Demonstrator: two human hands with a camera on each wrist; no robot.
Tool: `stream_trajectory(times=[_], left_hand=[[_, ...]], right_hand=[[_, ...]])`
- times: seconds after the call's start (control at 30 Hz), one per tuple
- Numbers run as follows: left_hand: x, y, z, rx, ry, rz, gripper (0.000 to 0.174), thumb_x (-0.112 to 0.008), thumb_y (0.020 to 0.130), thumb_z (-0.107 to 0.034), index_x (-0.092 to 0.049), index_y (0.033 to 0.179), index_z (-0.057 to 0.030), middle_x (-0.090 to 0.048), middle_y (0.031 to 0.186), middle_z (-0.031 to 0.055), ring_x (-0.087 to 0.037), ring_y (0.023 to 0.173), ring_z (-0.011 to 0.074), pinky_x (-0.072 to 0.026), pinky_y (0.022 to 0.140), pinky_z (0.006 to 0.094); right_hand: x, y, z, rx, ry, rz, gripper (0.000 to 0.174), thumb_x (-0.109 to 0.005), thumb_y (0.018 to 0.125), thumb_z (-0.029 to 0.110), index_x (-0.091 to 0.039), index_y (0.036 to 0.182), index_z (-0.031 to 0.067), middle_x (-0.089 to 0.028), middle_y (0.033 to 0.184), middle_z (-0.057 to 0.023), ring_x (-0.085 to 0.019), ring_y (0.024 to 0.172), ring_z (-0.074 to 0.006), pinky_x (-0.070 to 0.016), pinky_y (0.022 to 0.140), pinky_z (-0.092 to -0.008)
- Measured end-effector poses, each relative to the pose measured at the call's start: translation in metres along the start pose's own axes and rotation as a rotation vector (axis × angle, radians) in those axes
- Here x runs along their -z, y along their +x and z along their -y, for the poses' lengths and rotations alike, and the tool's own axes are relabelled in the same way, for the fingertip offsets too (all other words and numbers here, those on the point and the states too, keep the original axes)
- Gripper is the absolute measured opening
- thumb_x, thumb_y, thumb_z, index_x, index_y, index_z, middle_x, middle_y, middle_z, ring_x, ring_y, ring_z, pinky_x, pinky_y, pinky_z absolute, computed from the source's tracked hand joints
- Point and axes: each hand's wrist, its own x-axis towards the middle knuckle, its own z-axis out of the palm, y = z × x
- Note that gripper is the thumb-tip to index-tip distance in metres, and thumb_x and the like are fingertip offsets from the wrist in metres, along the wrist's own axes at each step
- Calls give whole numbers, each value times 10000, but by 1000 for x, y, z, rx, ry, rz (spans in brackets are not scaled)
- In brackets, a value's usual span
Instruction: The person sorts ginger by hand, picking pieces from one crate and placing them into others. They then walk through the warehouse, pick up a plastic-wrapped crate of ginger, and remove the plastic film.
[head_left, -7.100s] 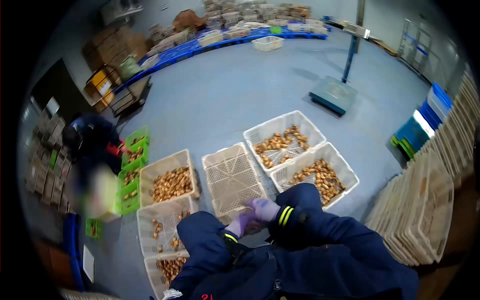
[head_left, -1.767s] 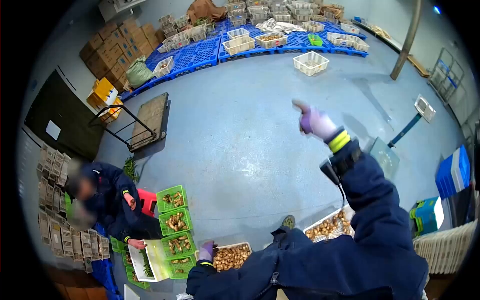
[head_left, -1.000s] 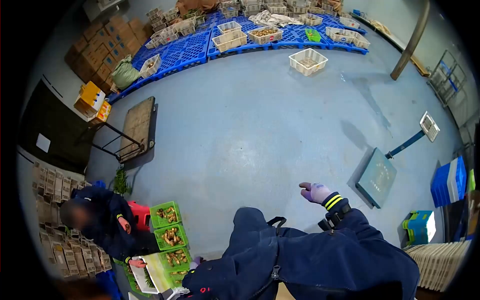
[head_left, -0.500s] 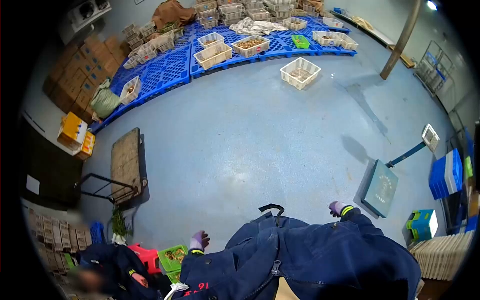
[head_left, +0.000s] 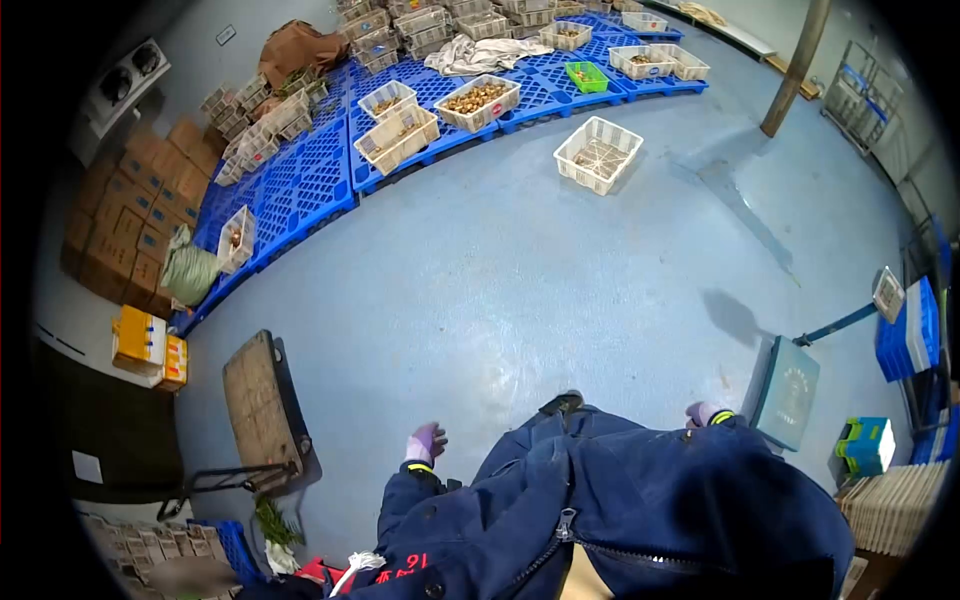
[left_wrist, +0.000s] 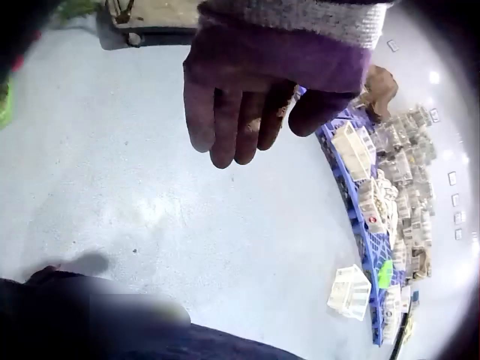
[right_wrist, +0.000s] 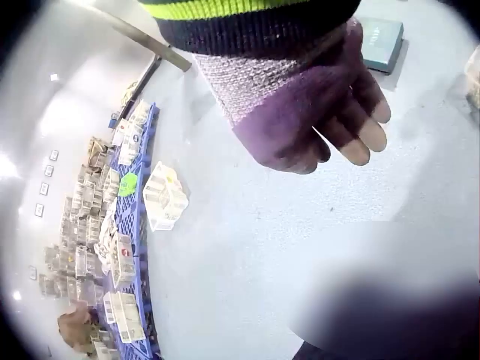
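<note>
My left hand [head_left: 427, 443], in a purple and pale work glove, hangs low at my side over the blue-grey floor [head_left: 480, 300]. In the left wrist view its fingers [left_wrist: 222, 127] point down, loosely extended, with nothing in them. My right hand [head_left: 702, 414], gloved alike, hangs on the other side near the platform scale [head_left: 787, 395]. The right wrist view shows its fingers [right_wrist: 352, 135] relaxed and slightly bent, holding nothing. Ahead on the floor, away from both hands, stands a white plastic crate [head_left: 580, 176].
Blue plastic pallets [head_left: 290, 215] along the back carry several crates, one with brown produce [head_left: 478, 98]. A flatbed trolley [head_left: 262, 390] stands left, near stacked cardboard boxes [head_left: 115, 235]. A post [head_left: 797, 70] rises at back right; stacked pale crates [head_left: 900, 505] stand at lower right.
My right arm, stretched out forward earlier, has come down to my side. My left hand has left the produce crate. The nearby crates and most of the other person have slipped out of view.
</note>
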Motion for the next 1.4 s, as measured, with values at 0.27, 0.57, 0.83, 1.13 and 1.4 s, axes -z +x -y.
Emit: stream_trajectory(times=[0.27,0.57,0.83,1.13,1.4], left_hand=[[31,23,-45,139,-221,-119,386,-481,888,-308,-495,1213,-101,-626,1043,92,-618,815,291,-469,630,425],[114,111,-145,300,-303,-183,342,-476,885,-298,-508,1149,-84,-627,1023,107,-621,810,330,-473,633,451],[166,208,-417,81,-201,-251,317,-475,882,-272,-522,1123,-72,-628,976,102,-611,772,292,-455,597,431],[133,335,-611,-192,-341,21,200,-515,871,-262,-570,805,-82,-587,687,48,-559,548,184,-413,463,298],[193,395,-631,3,-433,-270,306,-498,855,-211,-538,1037,32,-607,769,108,-599,661,271,-455,488,401]], right_hand=[[193,242,-3,88,-109,73,224,-452,887,195,-600,872,28,-647,764,-73,-620,595,-193,-486,507,-363],[351,377,185,-174,495,210,265,-446,856,233,-603,925,31,-657,794,-76,-631,635,-197,-485,527,-351],[430,478,219,-395,733,347,297,-392,914,282,-516,1112,98,-643,1074,-69,-656,767,-237,-502,550,-379],[527,642,206,-165,716,219,274,-467,883,200,-585,1052,19,-668,908,-142,-660,771,-272,-523,564,-420],[776,842,324,247,142,47,251,-549,846,194,-602,1011,12,-651,882,-106,-638,763,-220,-521,632,-356]])
